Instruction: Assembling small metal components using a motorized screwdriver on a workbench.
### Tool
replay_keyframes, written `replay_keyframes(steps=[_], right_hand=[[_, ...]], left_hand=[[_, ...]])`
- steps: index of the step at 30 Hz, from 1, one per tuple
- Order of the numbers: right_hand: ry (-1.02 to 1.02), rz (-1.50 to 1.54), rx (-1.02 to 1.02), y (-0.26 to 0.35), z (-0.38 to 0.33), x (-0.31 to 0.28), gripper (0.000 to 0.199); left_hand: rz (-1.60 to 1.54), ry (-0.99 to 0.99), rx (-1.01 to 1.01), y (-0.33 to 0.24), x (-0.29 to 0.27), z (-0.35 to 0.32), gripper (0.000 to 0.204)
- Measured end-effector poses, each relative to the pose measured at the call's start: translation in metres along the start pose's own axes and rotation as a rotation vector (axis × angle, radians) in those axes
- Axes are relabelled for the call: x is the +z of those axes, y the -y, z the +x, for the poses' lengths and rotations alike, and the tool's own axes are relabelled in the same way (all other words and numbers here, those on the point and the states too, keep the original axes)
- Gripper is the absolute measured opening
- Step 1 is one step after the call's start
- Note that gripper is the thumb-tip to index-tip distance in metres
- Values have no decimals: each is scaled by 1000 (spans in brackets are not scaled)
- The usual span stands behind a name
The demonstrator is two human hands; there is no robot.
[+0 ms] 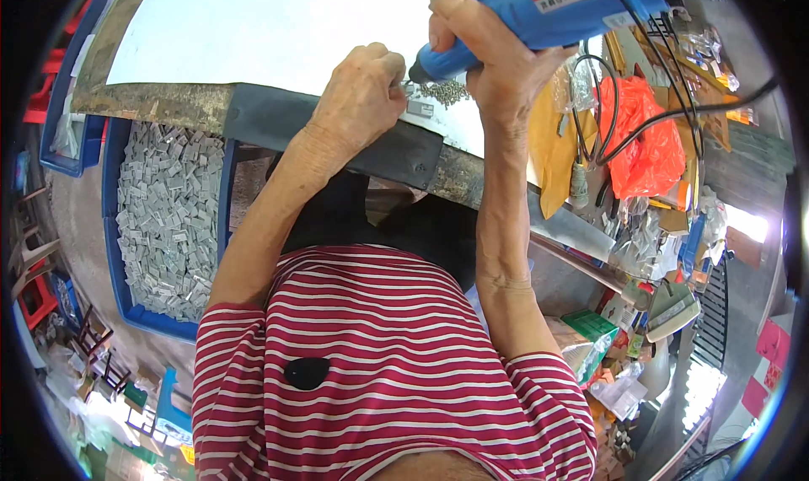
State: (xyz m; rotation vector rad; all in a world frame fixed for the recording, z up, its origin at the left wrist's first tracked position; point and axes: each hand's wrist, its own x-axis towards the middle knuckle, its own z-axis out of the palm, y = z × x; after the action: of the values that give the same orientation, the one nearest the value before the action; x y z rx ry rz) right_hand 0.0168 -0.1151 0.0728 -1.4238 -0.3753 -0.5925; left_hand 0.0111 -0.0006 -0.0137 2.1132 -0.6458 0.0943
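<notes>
A blue electric screwdriver [527, 17] is gripped in my right hand [510, 68], tilted so that its dark tip points down to the left. Close beside that tip is my left hand [362, 93], its fingers curled together at the near edge of the white work surface [253, 38]. Whatever lies between those fingers is hidden. A small grey metal piece [420, 108] rests on the surface just right of my left fingers. Behind it, under the screwdriver, is a heap of small metal screws [451, 91], partly covered by my right hand.
To the left, a blue bin [160, 325] is filled with small grey metal pieces [168, 220]. A dark plate [278, 120] covers part of the bench edge. Black cables [653, 131] trail at right past a red plastic bag [640, 135] and a brown envelope [552, 156].
</notes>
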Motion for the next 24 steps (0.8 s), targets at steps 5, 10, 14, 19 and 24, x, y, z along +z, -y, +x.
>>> replay_keyframes(steps=[5,10,14,19,24], right_hand=[[145,230,-307,-24,6,-13,18],[200,335,-318,-25,7,-9,17],[267,-87,-46,-2,0,-8,4],[210,-16,75,-2,-5,-3,7],[298,-10,180,-2,-3,-8,14]], left_hand=[[19,-29,27,-2,3,2,5],[8,-42,22,1,4,0,6],[-22,-52,5,1,4,-1,7],[-21,-28,46,3,3,-1,9],[-66,-47,82,7,1,0,9]])
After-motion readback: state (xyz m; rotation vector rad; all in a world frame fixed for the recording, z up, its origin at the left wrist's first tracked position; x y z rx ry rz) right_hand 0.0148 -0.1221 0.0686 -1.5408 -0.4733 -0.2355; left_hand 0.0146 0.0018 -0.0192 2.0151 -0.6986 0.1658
